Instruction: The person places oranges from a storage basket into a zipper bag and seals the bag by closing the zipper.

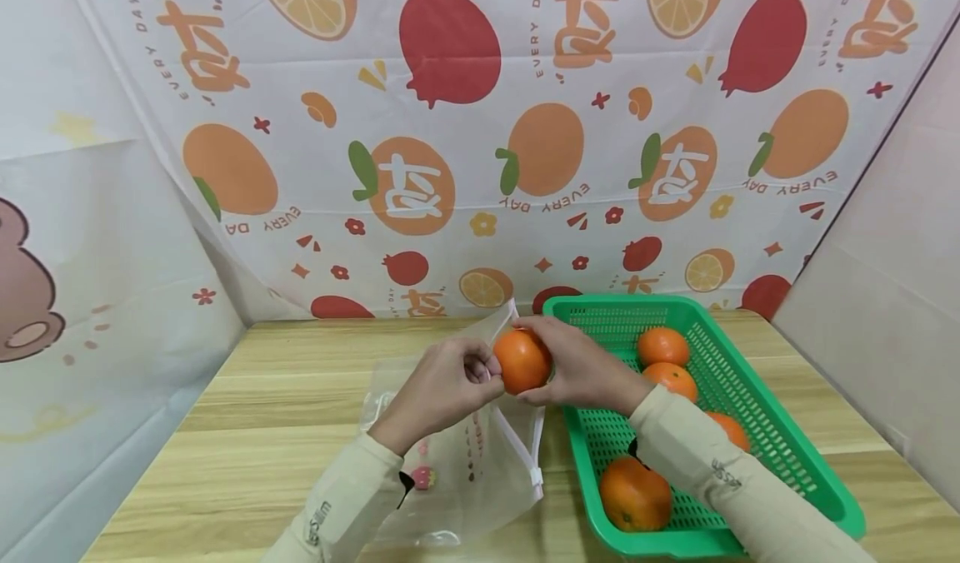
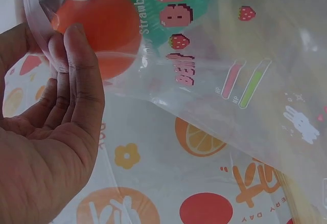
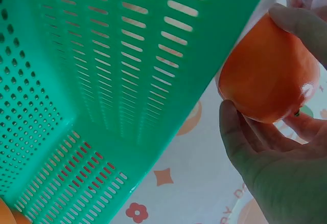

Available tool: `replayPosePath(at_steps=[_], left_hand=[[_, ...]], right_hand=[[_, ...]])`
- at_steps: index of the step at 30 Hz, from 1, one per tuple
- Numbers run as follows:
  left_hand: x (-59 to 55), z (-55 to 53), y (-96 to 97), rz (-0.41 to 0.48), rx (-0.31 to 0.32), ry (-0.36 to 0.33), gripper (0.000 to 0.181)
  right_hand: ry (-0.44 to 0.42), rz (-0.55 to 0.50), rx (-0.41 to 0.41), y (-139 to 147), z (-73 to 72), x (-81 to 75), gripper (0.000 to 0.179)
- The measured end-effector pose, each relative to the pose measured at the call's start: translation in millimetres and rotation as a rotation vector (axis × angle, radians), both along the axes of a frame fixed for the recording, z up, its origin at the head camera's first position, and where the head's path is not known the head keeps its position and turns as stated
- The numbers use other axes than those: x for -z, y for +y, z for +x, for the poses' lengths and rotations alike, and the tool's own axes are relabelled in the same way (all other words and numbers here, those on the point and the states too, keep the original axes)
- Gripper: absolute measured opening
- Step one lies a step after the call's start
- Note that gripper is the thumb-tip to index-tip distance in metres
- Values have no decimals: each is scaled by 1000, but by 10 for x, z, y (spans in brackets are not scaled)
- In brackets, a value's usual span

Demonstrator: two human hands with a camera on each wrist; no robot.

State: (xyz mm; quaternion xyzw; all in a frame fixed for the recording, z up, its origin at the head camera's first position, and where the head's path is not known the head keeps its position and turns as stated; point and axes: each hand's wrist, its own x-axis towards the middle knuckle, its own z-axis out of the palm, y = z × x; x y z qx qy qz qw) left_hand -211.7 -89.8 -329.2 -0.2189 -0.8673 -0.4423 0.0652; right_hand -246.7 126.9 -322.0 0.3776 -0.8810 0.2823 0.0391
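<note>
My right hand (image 1: pixel 585 369) holds an orange (image 1: pixel 522 361) between thumb and fingers at the mouth of a clear plastic slider bag (image 1: pixel 450 509). The fingers of my left hand (image 1: pixel 448 386) pinch the bag's rim, close beside the fruit. In the left wrist view, the orange (image 2: pixel 104 29) shows through the printed film near the bag's opening. From the right wrist, the orange (image 3: pixel 271 73) is glossy, with a small green stem spot, and the fingers curl round it. The bag's white slider hangs at the lower right of its mouth.
A green perforated basket (image 1: pixel 780 430) stands to the right, under my right forearm. Several oranges lie in it, including one orange (image 1: pixel 636 495) at its near left corner. The wooden table (image 1: pixel 277 396) meets a fruit-print cloth (image 1: pixel 480 155) behind.
</note>
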Motion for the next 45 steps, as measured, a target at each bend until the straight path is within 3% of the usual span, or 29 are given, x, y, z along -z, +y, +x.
replayPosePath(at_steps=[15,22,26,35,45], left_hand=[[11,46,-6,27,11,0,4],[-2,-4,-13,26,19,-4,4],[-10,-31,-17,22,26,7,5],[-3,-66,-5,20,34,16,3],[-22,-51,18,26,33,21,3]], right_hand=[[18,221,-24,-161,76,88,69],[20,299,-46,-236,31,144,58],[45,328,-51,-273,15,168,45],[9,369,-65,-296,3,215,33],[-24,376,-99,-326,-9,259,38]])
